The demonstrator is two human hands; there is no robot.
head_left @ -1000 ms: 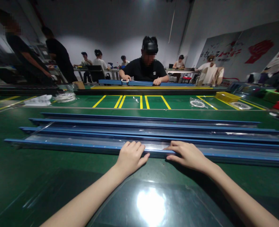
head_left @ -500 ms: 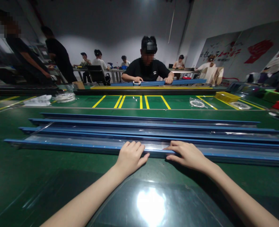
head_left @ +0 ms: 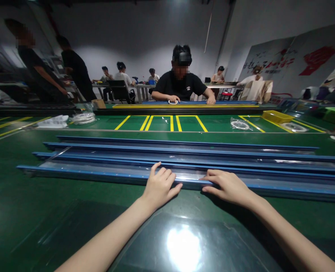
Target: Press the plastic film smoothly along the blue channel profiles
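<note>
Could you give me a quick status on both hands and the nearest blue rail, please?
Left hand and right hand flat on nearest blue rail, no closed grip. Rail lies on green table. Nothing blocking.

Bare green table [head_left: 56, 211] near the body; blue rails [head_left: 99, 160] barring beyond.

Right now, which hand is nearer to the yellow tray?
Right. The right hand rests on the nearest blue rail, on the side of the yellow tray; the left hand lies farther left.
</note>
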